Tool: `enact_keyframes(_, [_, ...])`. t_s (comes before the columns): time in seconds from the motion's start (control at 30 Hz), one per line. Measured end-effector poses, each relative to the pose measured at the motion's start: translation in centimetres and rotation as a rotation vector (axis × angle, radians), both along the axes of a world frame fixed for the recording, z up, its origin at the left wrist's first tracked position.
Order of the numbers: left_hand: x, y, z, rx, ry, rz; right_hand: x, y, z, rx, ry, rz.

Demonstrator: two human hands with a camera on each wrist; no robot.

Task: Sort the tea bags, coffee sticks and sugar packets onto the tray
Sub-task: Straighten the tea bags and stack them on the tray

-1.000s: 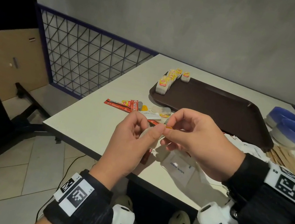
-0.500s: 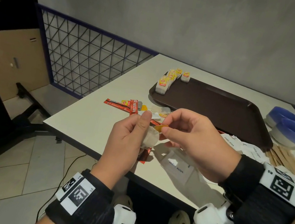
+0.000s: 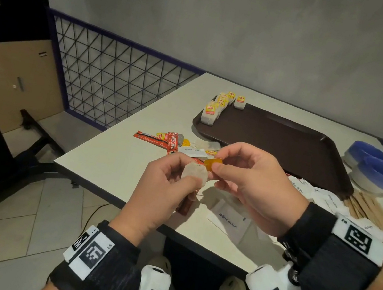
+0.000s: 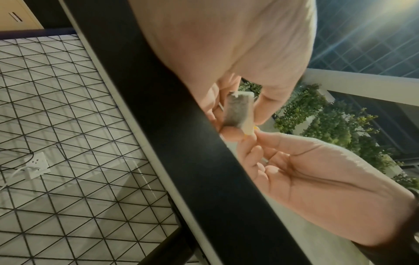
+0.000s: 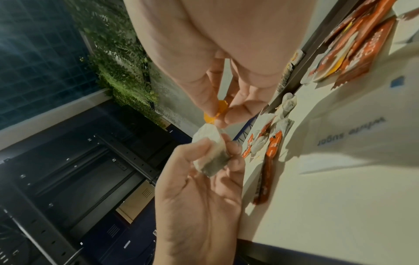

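Observation:
My left hand [image 3: 179,178] pinches a white tea bag [image 3: 194,174] between thumb and fingers, above the table's near edge. The same tea bag [image 5: 211,152] shows its dark leaves in the right wrist view, and the tea bag [image 4: 239,111] stands on end in the left wrist view. My right hand [image 3: 222,168] pinches its yellow tag [image 3: 213,163] right beside the bag. The brown tray [image 3: 287,146] lies further back with several tea bags [image 3: 213,109] lined up in its far left corner. Red coffee sticks [image 3: 172,141] and white sugar packets [image 3: 229,219] lie loose on the table.
Two blue-and-white bowls [image 3: 377,175] stand right of the tray. Wooden stirrers [image 3: 372,215] lie fanned at the right edge, with more sugar packets [image 3: 324,197] beside them. A wire-mesh fence [image 3: 109,84] runs left of the table [image 3: 115,164].
The tea bag has come into plainer view in my left fingers, and my right hand has drawn the yellow tag up beside it. Both hands stay above the table's near edge.

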State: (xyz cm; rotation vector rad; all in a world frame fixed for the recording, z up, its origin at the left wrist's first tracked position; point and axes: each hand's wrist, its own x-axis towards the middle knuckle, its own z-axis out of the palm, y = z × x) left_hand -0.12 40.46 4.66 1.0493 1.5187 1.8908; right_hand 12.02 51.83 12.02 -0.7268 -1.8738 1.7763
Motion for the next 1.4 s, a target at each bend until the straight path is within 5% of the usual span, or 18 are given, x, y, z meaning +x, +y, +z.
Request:
enact_keyframes(0.53, [1.0,0.1,0.3,0.020,-0.055,0.094,0.6,0.1,-0.1,0.175,-0.001,-0.020])
enact_keyframes(1.07, [0.9,0.5,-0.6,-0.011,0.138,0.185,0.0,-0.1,0.3,0.130,0.025,-0.072])
enact_keyframes(1.4, [0.6,0.4,-0.1,0.086,-0.121,0.058,0.9,0.9,1.6,0.078,0.011,-0.124])
